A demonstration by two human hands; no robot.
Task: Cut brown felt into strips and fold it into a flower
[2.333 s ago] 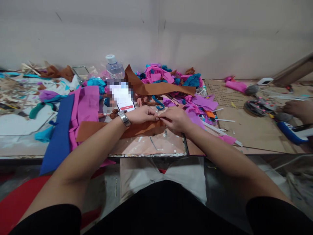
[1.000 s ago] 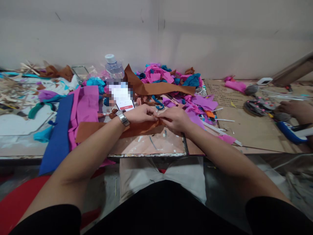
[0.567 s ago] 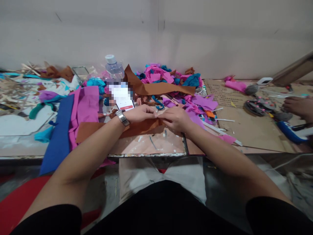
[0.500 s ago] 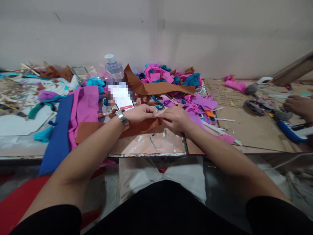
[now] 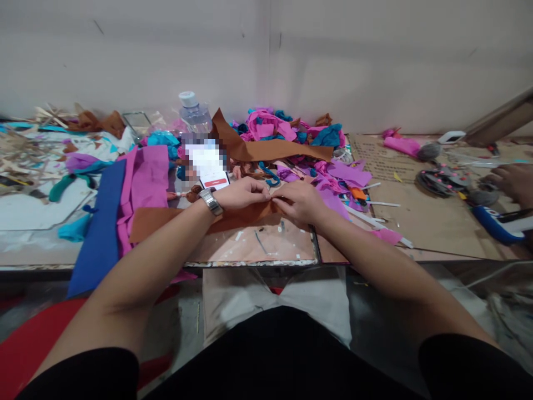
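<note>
Brown sheet lay flat near the front edge of the worktop, its right end under both hands. The left hand, with a watch at the wrist, and the right hand met fingertip to fingertip over that end. Each grip was closed, pinching the sheet's upper edge. We could not tell whether anything small sat between the fingertips.

A phone lay just behind the left hand and a bottle stood farther back. A blue sheet and a pink sheet overlapped to the left, and a scrap pile spread toward the wall. A co-worker's hand was well apart at the far right.

Risks, as we judged them:
- The pinch was narrow, so an uneven pull could skew or tear the edge.
- The brown sheet's left end touched the pink sheet, so a tug could drag both out of place.
- The phone was close enough that a backward move of the left hand could knock it.
- Loose scraps nearby could catch under the sheet.
</note>
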